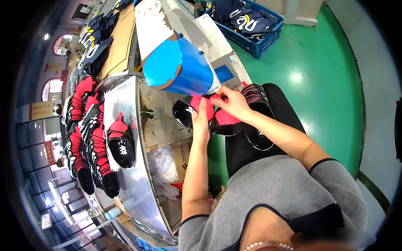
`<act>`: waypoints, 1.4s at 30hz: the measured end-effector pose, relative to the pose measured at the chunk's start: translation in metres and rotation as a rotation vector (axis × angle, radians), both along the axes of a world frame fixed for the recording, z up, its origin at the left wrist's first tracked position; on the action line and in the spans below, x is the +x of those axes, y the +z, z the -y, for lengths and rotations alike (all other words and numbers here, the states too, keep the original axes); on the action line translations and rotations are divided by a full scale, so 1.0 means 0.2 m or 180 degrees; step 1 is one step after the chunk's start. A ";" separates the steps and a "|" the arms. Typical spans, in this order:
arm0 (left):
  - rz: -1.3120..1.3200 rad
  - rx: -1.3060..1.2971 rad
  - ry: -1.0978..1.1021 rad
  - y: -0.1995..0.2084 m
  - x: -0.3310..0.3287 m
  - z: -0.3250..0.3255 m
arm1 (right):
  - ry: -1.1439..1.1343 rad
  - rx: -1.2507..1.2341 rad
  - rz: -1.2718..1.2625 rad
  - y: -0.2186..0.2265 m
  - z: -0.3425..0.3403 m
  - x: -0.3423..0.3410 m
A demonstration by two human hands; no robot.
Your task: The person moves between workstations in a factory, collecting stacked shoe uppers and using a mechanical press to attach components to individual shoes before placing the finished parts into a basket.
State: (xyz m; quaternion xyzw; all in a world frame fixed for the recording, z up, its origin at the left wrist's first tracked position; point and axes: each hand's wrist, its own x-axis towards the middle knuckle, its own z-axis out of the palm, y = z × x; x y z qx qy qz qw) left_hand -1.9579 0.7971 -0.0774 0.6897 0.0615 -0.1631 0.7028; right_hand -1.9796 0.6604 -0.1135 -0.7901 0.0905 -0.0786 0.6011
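A black shoe upper with a red tongue and lining (pixel 183 112) is held in front of me, just below a machine's blue cover (pixel 194 71). My left hand (pixel 201 119) is closed on it, the thumb lying over the red part. On the same upper's red edge, close to the machine, my right hand (pixel 234 104) is closed in a pinch. The fingertips partly hide what they grip. Across my lap, beside my right wrist, lie more black shoe uppers (pixel 257 98), some with red edging.
Rows of black and red shoe uppers (pixel 98 142) cover the metal table (pixel 144 196) at left, with one single upper (pixel 120 144) near its edge. Navy pieces lie on cardboard (pixel 119 46) behind. A blue crate (pixel 261 48) of navy pieces stands on the green floor (pixel 331 92).
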 end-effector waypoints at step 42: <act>-0.0481 -0.0706 0.0143 -0.21 0.29 -0.01 | 0.0559 0.2545 -0.0499 -0.17 0.13 0.32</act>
